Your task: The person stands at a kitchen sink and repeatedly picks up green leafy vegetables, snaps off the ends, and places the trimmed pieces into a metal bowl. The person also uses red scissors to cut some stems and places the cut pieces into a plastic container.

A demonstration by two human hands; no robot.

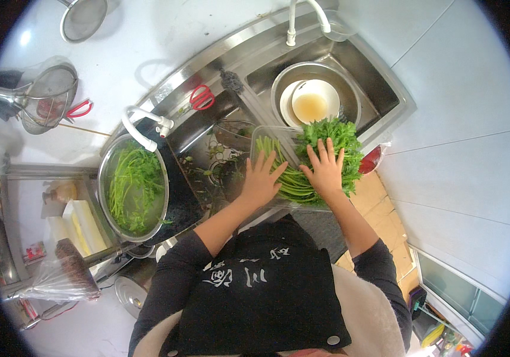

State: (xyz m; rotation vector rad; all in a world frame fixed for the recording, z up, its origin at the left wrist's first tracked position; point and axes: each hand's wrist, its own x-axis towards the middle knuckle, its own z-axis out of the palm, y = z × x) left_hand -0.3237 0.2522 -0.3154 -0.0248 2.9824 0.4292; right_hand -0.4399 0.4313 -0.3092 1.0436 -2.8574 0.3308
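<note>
A heap of leafy green vegetable with long stems lies in a clear plastic container at the front of the double sink. My right hand rests spread on the leaves and upper stems. My left hand, fingers apart, lies over the cut stem ends at the container's left side. Neither hand is closed around anything. The leaves spill past the container's right edge. Left of the hands, an oval metal basin holds more of the same greens in water.
Scraps litter the left sink bowl, with red-handled scissors on its back ledge. In the right bowl, a metal basin holds white bowls, one with yellowish liquid. White faucets reach over the sink. Wire strainers hang on the wall.
</note>
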